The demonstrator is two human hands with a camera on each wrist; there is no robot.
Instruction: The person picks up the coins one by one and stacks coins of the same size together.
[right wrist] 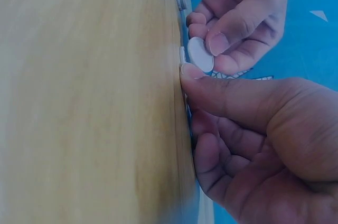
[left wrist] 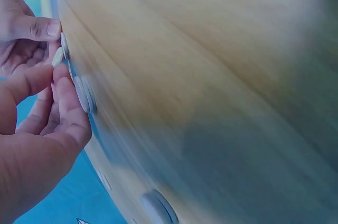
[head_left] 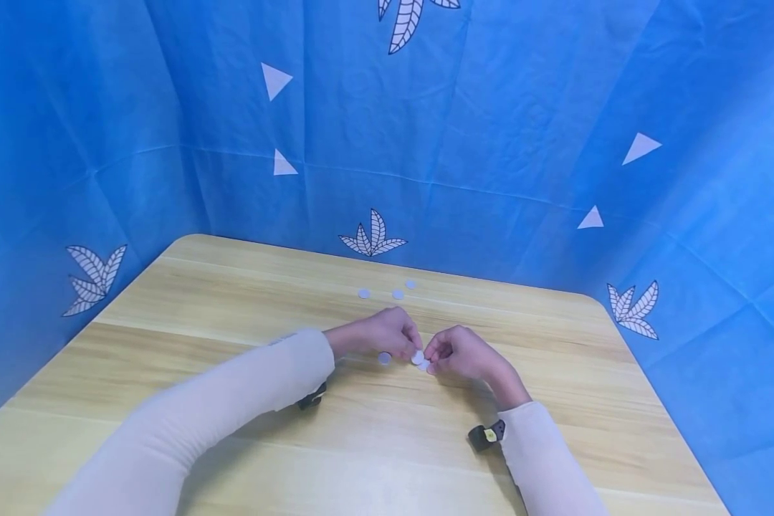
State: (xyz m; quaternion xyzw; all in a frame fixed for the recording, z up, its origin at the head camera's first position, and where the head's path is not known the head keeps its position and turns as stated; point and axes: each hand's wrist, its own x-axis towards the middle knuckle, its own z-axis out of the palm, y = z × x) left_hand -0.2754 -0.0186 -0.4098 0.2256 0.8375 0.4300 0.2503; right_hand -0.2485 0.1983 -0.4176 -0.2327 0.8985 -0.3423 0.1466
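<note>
In the head view my left hand [head_left: 390, 334] and right hand [head_left: 466, 352] meet near the table's middle. My left thumb and fingertips pinch a small white disc [right wrist: 200, 55], tilted up on edge above the tabletop. Right below it lies another white disc [head_left: 424, 365], partly covered by the first. My right hand [right wrist: 264, 139] holds that lower disc by its edge, thumb on the near side, the other fingers curled. A grey-white disc [head_left: 384, 357] lies just left of my left hand; in the left wrist view this disc [left wrist: 84, 94] looks layered.
Farther back on the wooden table [head_left: 529, 315] lie a left disc [head_left: 364, 293], a middle disc [head_left: 398, 294] and a right disc [head_left: 411, 284]. A blue patterned curtain [head_left: 490, 129] hangs behind and beside the table. Black wrist cameras sit at both sleeves.
</note>
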